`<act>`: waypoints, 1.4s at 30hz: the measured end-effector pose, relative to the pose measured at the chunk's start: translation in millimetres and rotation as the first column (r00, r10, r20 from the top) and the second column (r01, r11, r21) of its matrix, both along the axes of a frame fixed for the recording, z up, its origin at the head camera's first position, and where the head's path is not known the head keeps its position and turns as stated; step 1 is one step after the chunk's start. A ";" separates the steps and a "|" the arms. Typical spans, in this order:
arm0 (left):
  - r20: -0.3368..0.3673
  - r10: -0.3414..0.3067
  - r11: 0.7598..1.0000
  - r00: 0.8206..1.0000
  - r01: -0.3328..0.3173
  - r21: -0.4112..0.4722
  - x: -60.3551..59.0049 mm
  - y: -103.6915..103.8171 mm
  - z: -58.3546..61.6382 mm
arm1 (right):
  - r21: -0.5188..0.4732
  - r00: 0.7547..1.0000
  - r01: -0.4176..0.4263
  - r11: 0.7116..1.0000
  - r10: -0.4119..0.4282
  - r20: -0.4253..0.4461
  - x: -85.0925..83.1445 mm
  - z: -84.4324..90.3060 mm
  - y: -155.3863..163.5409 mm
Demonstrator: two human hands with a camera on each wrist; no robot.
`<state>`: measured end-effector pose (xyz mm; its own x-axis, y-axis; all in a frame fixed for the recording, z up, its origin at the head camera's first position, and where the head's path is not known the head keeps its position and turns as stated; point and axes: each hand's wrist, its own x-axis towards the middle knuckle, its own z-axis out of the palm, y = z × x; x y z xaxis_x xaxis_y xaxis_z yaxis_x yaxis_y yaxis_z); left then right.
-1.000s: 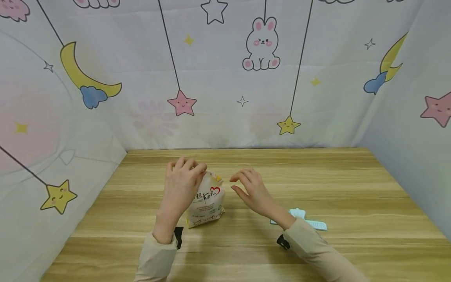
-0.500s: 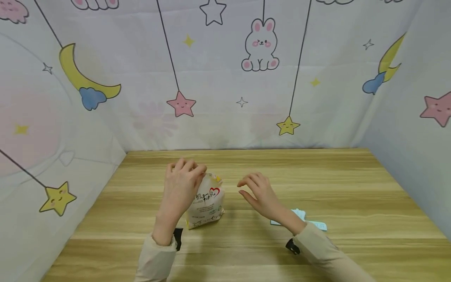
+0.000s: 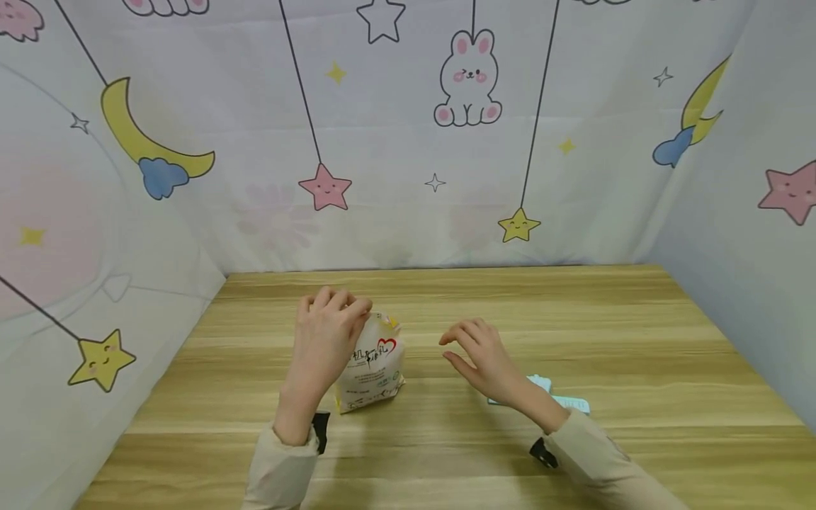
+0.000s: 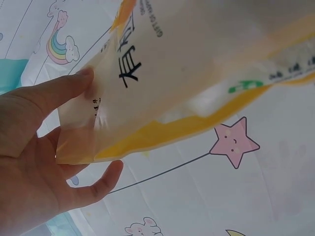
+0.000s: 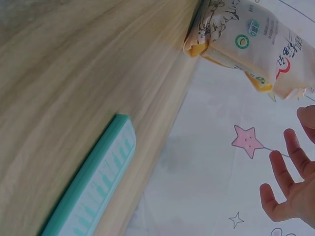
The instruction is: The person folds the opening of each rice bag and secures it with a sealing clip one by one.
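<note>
**A left hand (image 3: 328,333) pinching the bag (image 3: 370,372), a right hand (image 3: 484,358) hovering apart**

We are seeing a pale cloth (image 3: 395,142) filling the upper half of the head view, its printed moons, stars and rabbit hanging behind a wood-grain table (image 3: 446,453). Right of centre, a turquoise plastic piece (image 3: 570,405) is lying on the tabletop, and the right forearm is crossing in front of it, hiding part of it from us. In the right wrist view we are finding its pale, slotted face running up from the bottom edge.

The left hand is reaching up left of centre and covering part of the bag's print; in the left wrist view we are watching its thumb and fingers pinching a top corner, the little finger sticking out free. The right hand is hanging in the air at centre right, palm turned inward, its fingers loosely bent and its thumb spread from them.

The bag is standing upright on the table, just left of centre in the head view, looking plump; its printed white wall is hiding the contents from us.
</note>
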<state>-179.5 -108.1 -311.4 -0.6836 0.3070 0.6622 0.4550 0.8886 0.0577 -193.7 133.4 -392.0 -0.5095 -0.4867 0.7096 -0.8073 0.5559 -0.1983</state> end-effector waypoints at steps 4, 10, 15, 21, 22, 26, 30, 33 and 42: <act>-0.003 -0.005 1.000 1.000 0.005 0.002 0.1 0.1 0.1 | 0.002 1.000 0.010 1.000 -0.010 0.000 1.9 -1.7 4.9; -0.003 -0.012 1.000 1.000 0.012 0.006 0.4 0.3 0.2 | 0.018 1.000 0.023 1.000 -0.023 0.006 4.5 -5.7 15.4; 0.003 -0.004 1.000 1.000 0.004 0.006 0.8 0.4 0.1 | 0.034 0.999 0.032 0.999 -0.033 0.028 7.8 -7.6 24.1; 0.003 -0.004 1.000 1.000 0.004 0.008 0.8 0.3 -0.3 | 0.048 0.999 0.042 0.998 -0.043 0.026 10.6 -8.2 32.7; 0.001 -0.005 1.000 1.000 0.005 0.007 0.9 0.2 -0.3 | 0.048 0.999 0.044 0.998 -0.045 0.024 11.0 -8.2 34.1; -0.002 -0.007 1.000 1.000 0.007 0.003 0.6 0.3 -0.2 | 0.049 0.999 0.045 0.998 -0.046 0.028 12.6 -7.3 40.5; 0.001 -0.009 1.000 1.000 0.009 0.001 0.4 0.5 -0.2 | 0.041 0.999 0.041 0.998 -0.042 0.028 14.1 -5.0 46.5; 0.000 -0.010 1.000 1.000 0.010 0.004 0.3 0.5 -0.3 | 0.046 0.998 0.050 0.998 -0.052 0.042 15.8 -2.4 50.2; -0.002 -0.010 1.000 1.000 0.010 0.009 0.4 0.2 -0.5 | 0.071 0.993 0.068 0.995 -0.075 0.096 21.6 6.2 60.7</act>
